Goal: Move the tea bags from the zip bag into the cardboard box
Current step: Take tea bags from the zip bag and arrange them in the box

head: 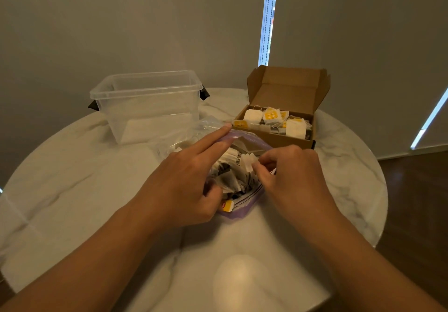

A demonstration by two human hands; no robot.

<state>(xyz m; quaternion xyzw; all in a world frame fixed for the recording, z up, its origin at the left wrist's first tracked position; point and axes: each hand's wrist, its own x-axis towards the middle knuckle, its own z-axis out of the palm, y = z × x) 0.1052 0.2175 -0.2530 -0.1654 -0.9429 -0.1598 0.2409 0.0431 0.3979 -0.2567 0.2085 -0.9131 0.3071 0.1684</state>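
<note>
The right hand (pixel 291 175) pinches one tea bag (pixel 247 162) in curled fingers (pixel 263 163) at the mouth of the one zip bag (pixel 238 211). The left hand (pixel 184 178) grips the bag's rim, two fingers straight. Beyond the fingers, one open cardboard box (pixel 286 141) of tea bags (pixel 294 128) and one clear tub (pixel 150 108) stand on a round marble counter (pixel 72 178), with grey walls behind and a dark wood floor (pixel 417 202) to the right.

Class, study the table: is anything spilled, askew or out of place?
Nothing has spilled. One yellow tag lies across the box at its front-left rim, and the tea bags inside lie jumbled. A second tag sits at the zip bag near rim.
</note>
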